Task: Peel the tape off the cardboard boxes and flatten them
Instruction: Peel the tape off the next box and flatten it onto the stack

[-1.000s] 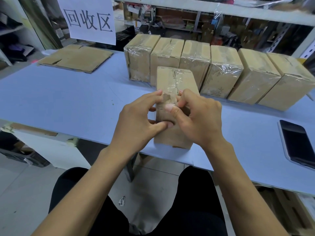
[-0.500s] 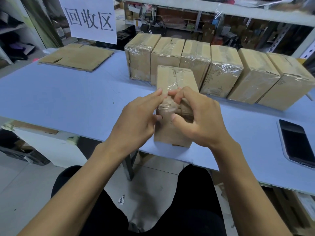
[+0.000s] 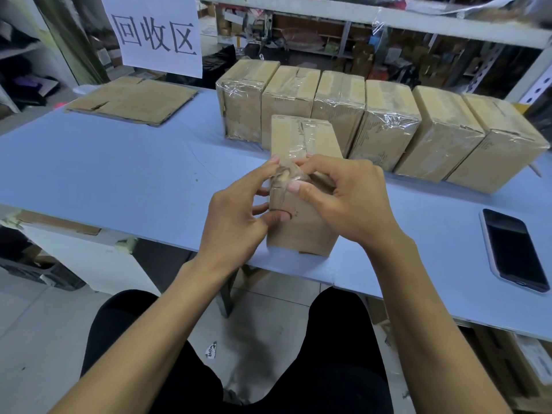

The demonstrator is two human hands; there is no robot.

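A taped cardboard box (image 3: pixel 301 231) stands near the front edge of the blue table (image 3: pixel 119 180). My left hand (image 3: pixel 239 216) holds the box's left side, thumb pressed on its front face and fingertips at the top edge. My right hand (image 3: pixel 343 198) pinches a lifted strip of clear tape (image 3: pixel 285 174) at the box's top front edge, between thumb and index finger. Behind it stands a row of several taped boxes (image 3: pixel 385 124) wrapped in clear film.
A flattened cardboard sheet (image 3: pixel 131 100) lies at the table's back left under a white paper sign (image 3: pixel 155 34). A black phone (image 3: pixel 513 249) lies at the right front of the table. Cluttered shelves stand behind. My legs are below the table edge.
My right hand's fingers have lifted the tape strip up off the box's top front edge. My left hand's thumb slid lower on the front face. The box stayed put.
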